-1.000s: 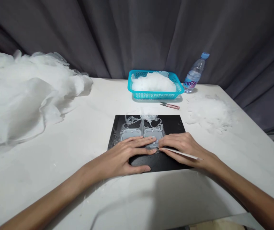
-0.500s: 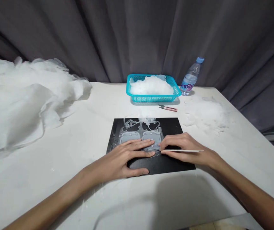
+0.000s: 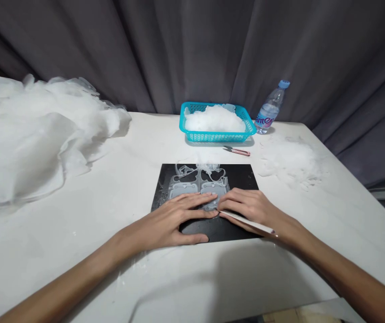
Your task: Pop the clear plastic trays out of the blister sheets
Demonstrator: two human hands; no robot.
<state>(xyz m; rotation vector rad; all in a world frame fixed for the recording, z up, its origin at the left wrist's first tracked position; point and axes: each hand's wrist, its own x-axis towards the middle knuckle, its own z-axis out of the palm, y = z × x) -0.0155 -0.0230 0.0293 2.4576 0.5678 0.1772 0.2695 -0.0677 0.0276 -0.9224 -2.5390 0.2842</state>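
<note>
My left hand (image 3: 179, 216) lies flat with fingers spread over a translucent sheet (image 3: 212, 188) with moulded shapes, pressing it on a black board (image 3: 239, 175). Its fingertips rest on the sheet's lower right part. In my right hand (image 3: 246, 206) is a slim white tool (image 3: 251, 223), pinched near its front end, its back end pointing toward my wrist. The tool's tip is hidden by my fingers at the sheet's lower right edge, so its exact kind cannot be made out. The fingertips of both hands almost meet there.
Behind the board lie pink-handled thread snips (image 3: 237, 151). Farther back stand a turquoise basket (image 3: 217, 136) of white translucent pieces and a water bottle (image 3: 269, 112). A scrap heap (image 3: 293, 159) lies right, a large pile of white sheets (image 3: 44, 130) left. A grey curtain (image 3: 192, 49) hangs behind the table.
My right hand has shifted slightly left and turned, so the tool now slants down toward my wrist and shows its wider side. My left hand stays flat on the sheet.
</note>
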